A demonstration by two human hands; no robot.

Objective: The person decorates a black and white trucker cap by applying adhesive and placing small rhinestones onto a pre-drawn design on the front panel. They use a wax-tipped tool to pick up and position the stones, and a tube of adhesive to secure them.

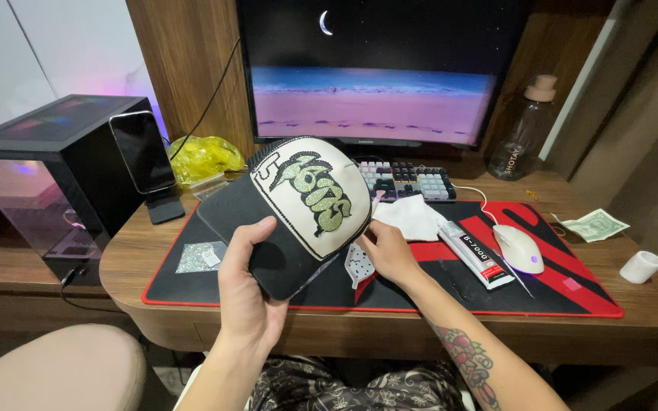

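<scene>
My left hand (249, 285) grips the black brim of a cap (310, 194) and holds it up above the desk mat. The cap has a white front panel covered with a green rhinestone design and a black mesh back. My right hand (388, 253) reaches under the cap's right side, its fingers at a small white tray (357, 266) dotted with tiny stones that rests on the mat. Whether the right fingers pinch anything is hidden.
A black and red desk mat (573, 293) carries a glue tube (475, 253), a white mouse (519, 248), a white cloth (409, 215) and a small packet (201, 257). Behind stand a keyboard (413, 181), monitor (375, 72), bottle (523, 129), phone on stand (145, 156), computer case (47, 167), banknote (594, 225), white cup (640, 266).
</scene>
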